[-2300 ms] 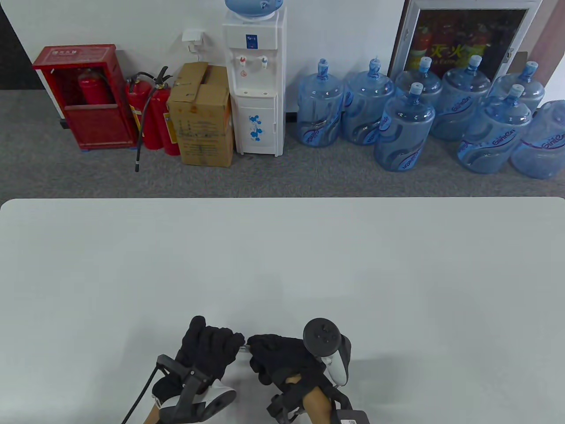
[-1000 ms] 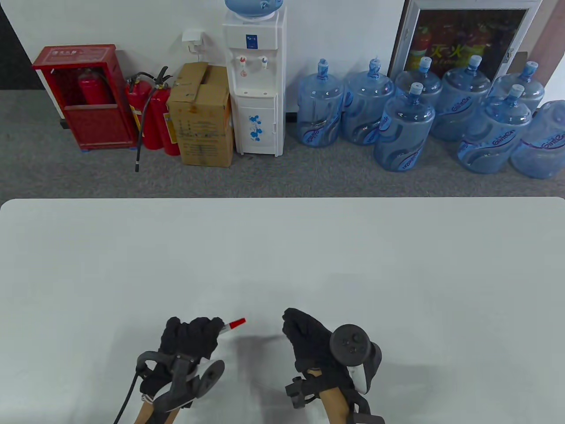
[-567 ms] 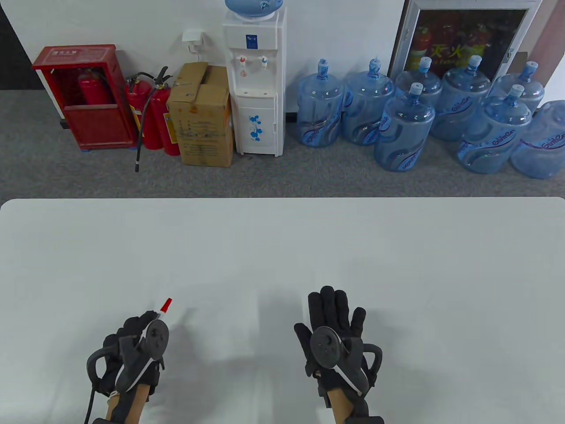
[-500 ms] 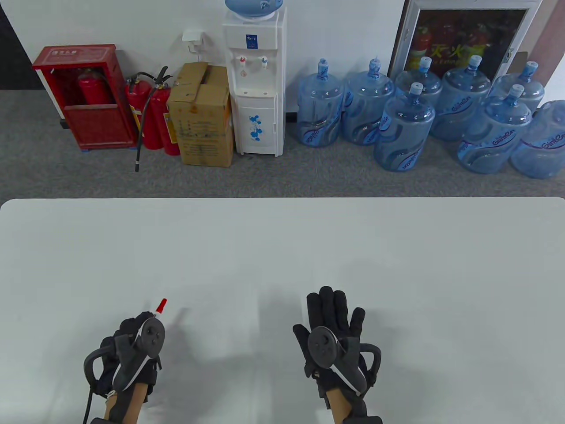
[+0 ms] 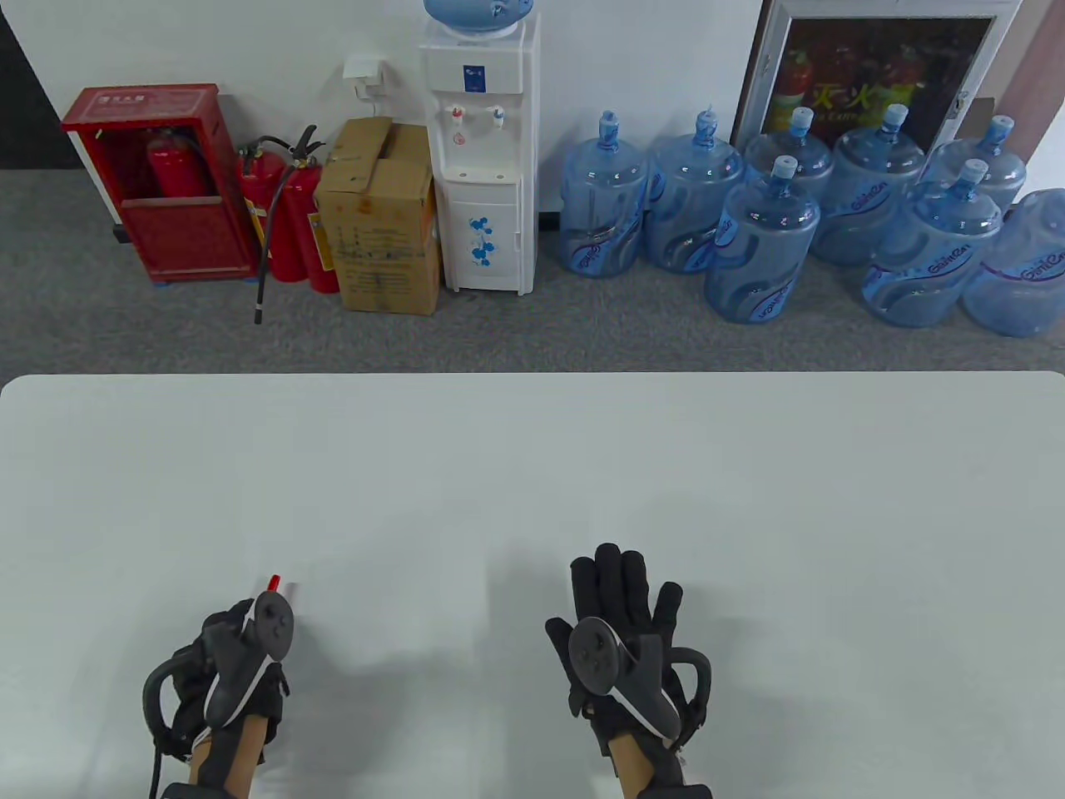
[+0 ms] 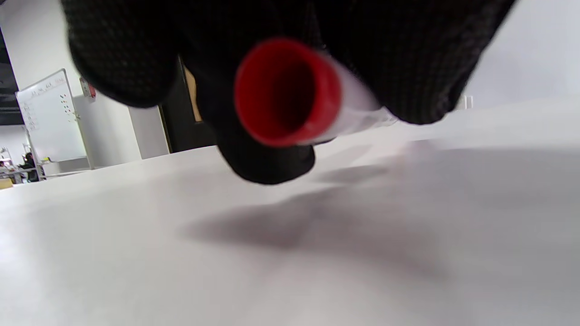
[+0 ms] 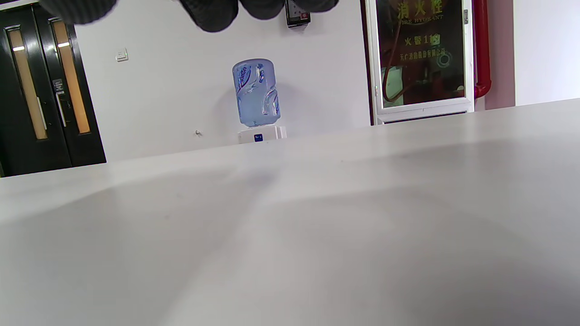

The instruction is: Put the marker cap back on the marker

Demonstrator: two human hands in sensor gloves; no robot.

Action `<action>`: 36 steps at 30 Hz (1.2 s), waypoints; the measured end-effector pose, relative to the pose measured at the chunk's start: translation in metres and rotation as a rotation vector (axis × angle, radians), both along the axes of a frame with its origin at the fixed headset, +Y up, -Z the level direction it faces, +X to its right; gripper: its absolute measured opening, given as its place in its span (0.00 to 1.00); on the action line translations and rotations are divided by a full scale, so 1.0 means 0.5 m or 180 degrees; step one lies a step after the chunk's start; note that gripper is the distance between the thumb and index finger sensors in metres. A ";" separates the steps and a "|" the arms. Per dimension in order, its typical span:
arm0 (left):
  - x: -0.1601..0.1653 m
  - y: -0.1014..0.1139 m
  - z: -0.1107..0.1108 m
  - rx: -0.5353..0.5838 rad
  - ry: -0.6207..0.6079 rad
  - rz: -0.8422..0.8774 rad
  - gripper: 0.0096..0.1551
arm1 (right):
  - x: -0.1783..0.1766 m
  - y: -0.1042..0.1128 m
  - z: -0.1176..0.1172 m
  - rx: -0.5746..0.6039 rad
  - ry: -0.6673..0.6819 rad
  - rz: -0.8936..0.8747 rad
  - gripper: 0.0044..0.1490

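My left hand (image 5: 226,630) grips the marker at the table's front left, mostly hidden under its tracker. Only the red cap tip (image 5: 274,580) pokes out past the fingers, pointing away from me. In the left wrist view the gloved fingers (image 6: 253,149) wrap the white marker barrel (image 6: 358,106), whose round red end (image 6: 287,93) faces the camera, just above the table. My right hand (image 5: 622,587) lies open and flat, fingers spread, and holds nothing. In the right wrist view only its fingertips (image 7: 210,13) show at the top edge.
The white table (image 5: 532,466) stretches far ahead and to both sides. Beyond its far edge on the floor stand a water dispenser (image 5: 478,158), a cardboard box (image 5: 378,216), fire extinguishers (image 5: 287,216) and several blue water jugs (image 5: 765,241).
The hands came apart from the middle. My left hand carried the capped marker left and turned it to point away, then drew back slightly. My right hand opened flat.
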State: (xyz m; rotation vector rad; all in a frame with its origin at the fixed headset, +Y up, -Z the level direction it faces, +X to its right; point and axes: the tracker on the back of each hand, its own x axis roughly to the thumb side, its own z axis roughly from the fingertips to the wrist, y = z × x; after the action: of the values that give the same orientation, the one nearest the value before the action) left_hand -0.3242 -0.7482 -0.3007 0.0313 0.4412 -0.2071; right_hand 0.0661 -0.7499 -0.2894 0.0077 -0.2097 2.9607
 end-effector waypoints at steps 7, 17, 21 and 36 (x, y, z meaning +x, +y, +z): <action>0.002 0.004 0.002 -0.0096 0.0102 -0.0071 0.28 | -0.002 0.001 0.001 -0.0034 0.0000 0.0028 0.50; 0.004 0.008 0.003 -0.0217 0.0185 -0.0106 0.29 | -0.006 0.003 0.003 -0.0028 0.0018 0.0039 0.51; 0.003 0.008 0.002 -0.0252 0.0204 -0.0132 0.30 | -0.007 0.003 0.003 -0.0048 0.0019 0.0039 0.51; 0.003 0.009 0.002 -0.0484 0.0231 -0.0181 0.32 | -0.009 0.002 0.004 -0.0085 0.0008 0.0036 0.50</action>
State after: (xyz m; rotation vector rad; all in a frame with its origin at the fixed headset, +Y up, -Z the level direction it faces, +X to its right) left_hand -0.3229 -0.7434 -0.2998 -0.1132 0.4960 -0.2980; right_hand 0.0618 -0.7488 -0.2876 0.0090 -0.1703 2.9744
